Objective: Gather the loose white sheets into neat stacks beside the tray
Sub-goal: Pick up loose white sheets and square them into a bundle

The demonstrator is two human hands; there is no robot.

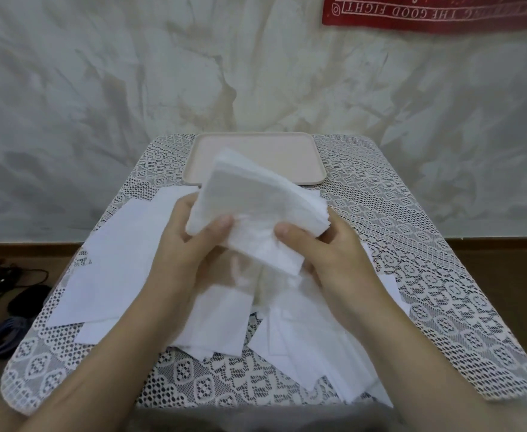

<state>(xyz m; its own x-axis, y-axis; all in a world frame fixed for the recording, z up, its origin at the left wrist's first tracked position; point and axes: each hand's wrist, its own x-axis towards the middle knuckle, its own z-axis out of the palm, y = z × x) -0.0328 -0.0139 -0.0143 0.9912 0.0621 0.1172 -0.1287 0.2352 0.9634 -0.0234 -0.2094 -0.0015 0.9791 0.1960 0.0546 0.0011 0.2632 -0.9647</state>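
Bundle of white sheets [256,207], held up in both hands: the left hand [190,244] and right hand [327,254] each grip its near end, thumbs on top. Loose sheets [115,269] lie scattered beneath on the lace tablecloth [427,275]. The tray [287,154] sits just beyond.

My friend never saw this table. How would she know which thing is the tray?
Find the white lace tablecloth. At its far end, by the wall, behind the bundle of sheets gripped by the left hand and right hand, lies the tray. It alone is pale beige with a raised rim; the loose sheets are flat and white.
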